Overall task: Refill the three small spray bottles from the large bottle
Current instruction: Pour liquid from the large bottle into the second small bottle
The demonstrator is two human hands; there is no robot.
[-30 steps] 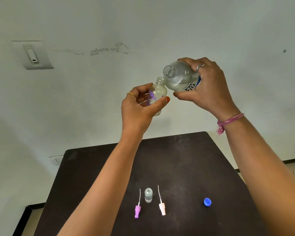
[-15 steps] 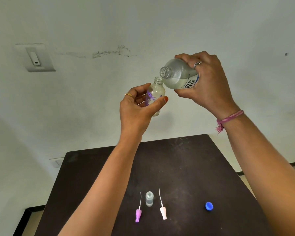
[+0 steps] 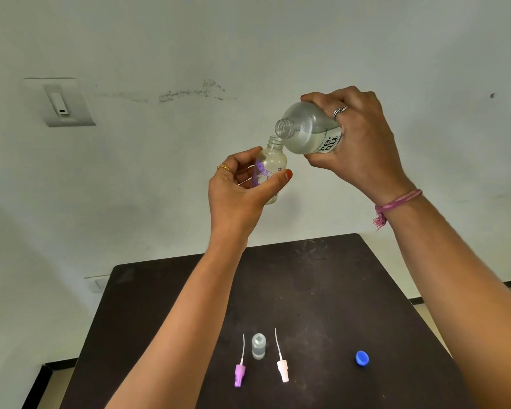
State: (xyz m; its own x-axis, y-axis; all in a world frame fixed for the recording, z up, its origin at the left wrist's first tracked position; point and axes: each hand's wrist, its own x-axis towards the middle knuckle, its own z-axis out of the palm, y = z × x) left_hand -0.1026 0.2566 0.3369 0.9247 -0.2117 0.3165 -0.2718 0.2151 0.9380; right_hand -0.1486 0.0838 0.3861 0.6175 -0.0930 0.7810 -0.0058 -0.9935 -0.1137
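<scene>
High above the table, my left hand (image 3: 239, 193) grips a small clear spray bottle (image 3: 270, 166) with purple print, upright and uncapped. My right hand (image 3: 357, 143) holds the large clear bottle (image 3: 307, 131) tilted over, its open mouth right at the small bottle's neck. Liquid lies along the large bottle's lower side. On the dark table (image 3: 322, 290) stands another small clear bottle (image 3: 258, 346), uncapped. A purple spray head (image 3: 239, 374) lies to its left and a white spray head (image 3: 283, 369) to its right. I see no third small bottle.
A blue cap (image 3: 362, 358) lies on the table's right part. Behind the table is a pale wall with a switch plate (image 3: 60, 103) at upper left. Dark skirting and light floor show beside the table.
The large bottle has tipped further and its mouth has dropped to the small bottle's neck. Both hands stayed at about the same height.
</scene>
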